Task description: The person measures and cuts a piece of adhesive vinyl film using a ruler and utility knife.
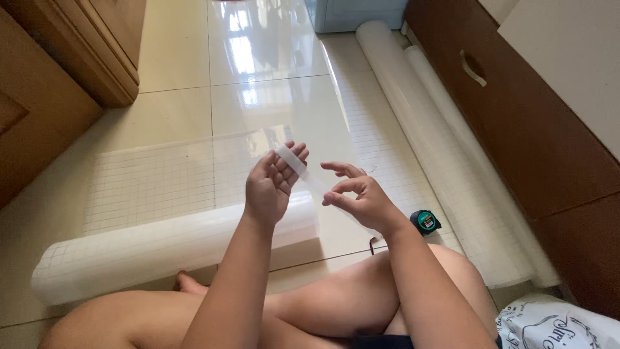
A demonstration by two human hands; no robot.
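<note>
A person sits cross-legged on the tiled floor, both bare hands raised in front of the knees and sharing 1 narrow strip of clear film. The left hand is turned palm up, its fingers loosely curled, and the strip's far end lies across the fingertips, touching them. The right hand sits just right of it and slightly nearer, thumb and forefinger pinched narrow on the strip's near part while the other fingers fan out; past this hand the strip runs on down toward the right knee. Directly below the hands, on the floor, lies a roll of translucent film with a grid-printed backing, stretching from the near left toward the middle, with its unrolled sheet spread flat on the far side. At the right, 2 more long rolls of the same material lie side by side along a dark brown cabinet, running from far to near. A small green and black tape measure rests on the floor just right of the right wrist. A light wooden cabinet fills the far left, and a white printed bag shows at the near right corner.
</note>
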